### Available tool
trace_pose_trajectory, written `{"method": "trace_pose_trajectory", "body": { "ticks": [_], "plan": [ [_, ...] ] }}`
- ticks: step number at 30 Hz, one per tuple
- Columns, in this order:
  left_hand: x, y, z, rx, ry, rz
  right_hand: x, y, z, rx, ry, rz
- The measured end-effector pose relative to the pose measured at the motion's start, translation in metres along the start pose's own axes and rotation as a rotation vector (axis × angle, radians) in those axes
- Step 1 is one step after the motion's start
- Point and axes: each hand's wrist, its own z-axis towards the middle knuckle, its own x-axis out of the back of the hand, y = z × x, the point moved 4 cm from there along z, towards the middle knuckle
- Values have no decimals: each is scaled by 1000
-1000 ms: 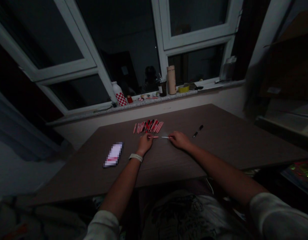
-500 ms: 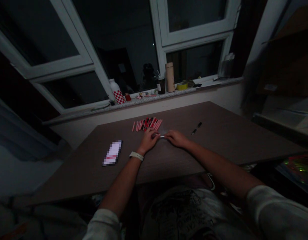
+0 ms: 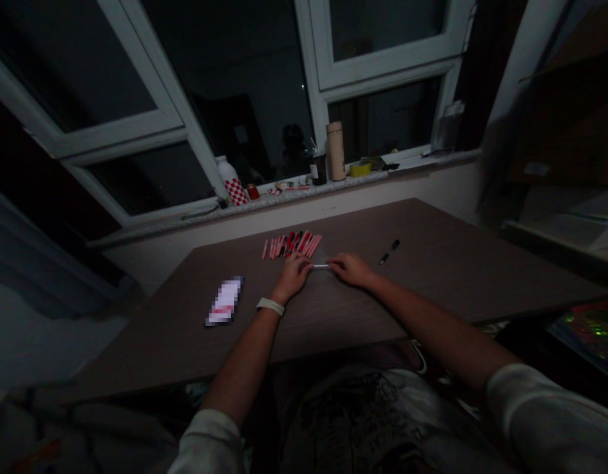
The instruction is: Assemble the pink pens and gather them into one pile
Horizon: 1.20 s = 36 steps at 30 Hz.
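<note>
Both my hands meet near the middle of the brown table (image 3: 333,316). A thin whitish stick (image 3: 321,266), perhaps a pen part, spans the gap between them. My left hand (image 3: 292,275) pinches its left end, a watch with a light band (image 3: 271,306) on that wrist. At the other end, the fingers of my right hand (image 3: 350,268) close round the stick. Just beyond my left hand lies a row of pink, red and black pens (image 3: 291,244). To the right of my right hand are two short black pen pieces (image 3: 389,252), lying in line.
A phone (image 3: 224,301) with a lit screen lies at the table's left. Along the windowsill (image 3: 284,197) stand a checkered bottle (image 3: 232,181), a small red jar (image 3: 253,191), a dark cup (image 3: 318,169), a tan flask (image 3: 336,151) and a yellow tape roll (image 3: 359,170).
My fingers have shifted slightly, and more of the whitish stick shows between my hands. The pens, phone and black pieces stay in place; the view has moved a little.
</note>
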Motion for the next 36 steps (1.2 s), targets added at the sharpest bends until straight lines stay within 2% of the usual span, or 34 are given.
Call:
{"method": "trace_pose_trajectory", "body": {
  "ticks": [4,8,15,21,27,31,36],
  "plan": [
    [9,-13,0,145,81,66,11,21,1,-212,119,-14],
    [8,-18,-2,141,59,57,16,32,1,-286,196,-7],
    [-8,-12,-5,36,-95,14,11,19,2,-199,228,1],
    [-4,-13,-8,22,-122,36,6,14,1,-156,189,139],
    [-2,-5,-8,28,-115,51,8,13,0,-152,189,178],
    [-3,8,-6,22,-90,24,7,4,0,-40,144,147],
    [-9,24,-5,20,-137,-28,3,-15,-2,134,58,66]
  ]
}}
